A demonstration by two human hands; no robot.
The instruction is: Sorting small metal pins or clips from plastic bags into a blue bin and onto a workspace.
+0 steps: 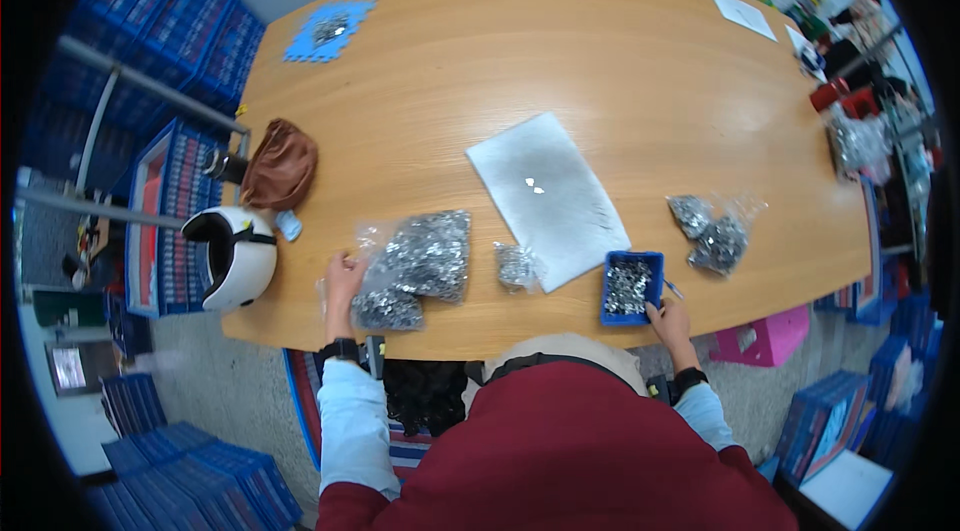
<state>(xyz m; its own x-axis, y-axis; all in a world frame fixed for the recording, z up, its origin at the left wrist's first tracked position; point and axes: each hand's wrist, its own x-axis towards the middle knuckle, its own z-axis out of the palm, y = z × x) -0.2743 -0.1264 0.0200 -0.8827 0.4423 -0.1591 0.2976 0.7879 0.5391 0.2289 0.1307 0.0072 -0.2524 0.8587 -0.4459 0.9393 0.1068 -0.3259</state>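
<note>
My left hand (345, 281) lies at the table's near left with curled fingers, right beside clear plastic bags. A big bag of shiny metal parts (430, 256) is just right of it, and a smaller bag of metal parts (388, 311) lies nearer me. What its fingertips hold is too small to make out. My right hand (672, 323) grips the near right corner of a small blue bin (606, 317) filled with loose metal pieces (628, 286). A pen-like object (673, 288) lies by that hand. Left of the bin are a white foam sheet (545, 216) with two small pale pieces (534, 185) and a small bag (515, 266).
Two bags of metal parts (718, 243) lie right of the bin. A white helmet (250, 256) and brown pouch (283, 166) sit at the left edge. A blue foam mat (308, 49) with metal parts is far left; paper (742, 13) far right. A pink stool (765, 339) stands below.
</note>
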